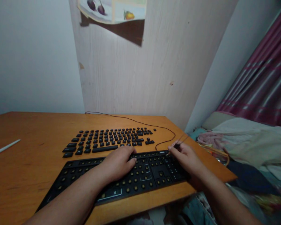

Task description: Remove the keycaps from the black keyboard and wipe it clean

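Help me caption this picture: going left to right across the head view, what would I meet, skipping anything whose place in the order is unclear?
White stick → left hand → right hand, pinching a small dark object → purplish-red curtain.

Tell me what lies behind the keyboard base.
Loose black keycaps and a thin cable lie on the wooden desk. The left hand hides part of the keyboard base and some desk behind it.
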A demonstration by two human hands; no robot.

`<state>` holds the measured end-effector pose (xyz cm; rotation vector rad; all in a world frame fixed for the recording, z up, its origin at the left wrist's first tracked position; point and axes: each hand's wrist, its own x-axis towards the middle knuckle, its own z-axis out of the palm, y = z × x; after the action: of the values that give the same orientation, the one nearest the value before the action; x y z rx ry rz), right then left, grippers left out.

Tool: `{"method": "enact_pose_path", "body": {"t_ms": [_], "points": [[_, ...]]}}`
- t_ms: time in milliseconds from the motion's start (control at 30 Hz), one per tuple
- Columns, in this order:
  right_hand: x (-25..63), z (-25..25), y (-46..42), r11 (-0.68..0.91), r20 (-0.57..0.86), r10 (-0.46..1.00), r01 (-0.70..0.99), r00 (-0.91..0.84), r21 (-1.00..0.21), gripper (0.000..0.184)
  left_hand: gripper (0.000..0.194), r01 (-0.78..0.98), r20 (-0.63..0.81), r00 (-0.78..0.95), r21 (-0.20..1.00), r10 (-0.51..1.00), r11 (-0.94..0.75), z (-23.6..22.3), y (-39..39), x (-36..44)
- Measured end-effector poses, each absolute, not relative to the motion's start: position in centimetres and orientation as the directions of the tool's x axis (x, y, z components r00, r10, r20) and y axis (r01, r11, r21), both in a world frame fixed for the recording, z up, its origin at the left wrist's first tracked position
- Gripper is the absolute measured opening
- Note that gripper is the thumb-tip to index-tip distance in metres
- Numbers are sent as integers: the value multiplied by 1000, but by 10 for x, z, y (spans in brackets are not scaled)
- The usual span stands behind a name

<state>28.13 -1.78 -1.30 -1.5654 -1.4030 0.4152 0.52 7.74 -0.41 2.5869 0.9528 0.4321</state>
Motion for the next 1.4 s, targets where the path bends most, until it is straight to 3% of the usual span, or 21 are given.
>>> {"method": "enact_pose_path", "body": {"t_ms": [267, 733, 1000, 1233, 1400], "points": [[282, -17, -16, 61, 342, 901, 704, 267, -708, 24, 26, 553, 164, 732, 424, 661, -717, -5, 79, 6], [287, -20, -11, 72, 257, 944, 629, 208, -774, 24, 26, 571, 145, 721, 430, 678, -699, 0, 75, 6], [286, -21, -11, 105, 300, 942, 719, 150, -688, 22, 26, 563, 157, 728, 418, 668, -713, -2, 76, 6], [284, -22, -12, 67, 226, 943, 526, 244, -848, 25, 24, 563, 160, 728, 416, 667, -714, -2, 77, 6], [277, -23, -15, 41, 207, 944, 532, 256, -846, 28, 24, 568, 158, 728, 407, 667, -716, -1, 77, 7]]}}
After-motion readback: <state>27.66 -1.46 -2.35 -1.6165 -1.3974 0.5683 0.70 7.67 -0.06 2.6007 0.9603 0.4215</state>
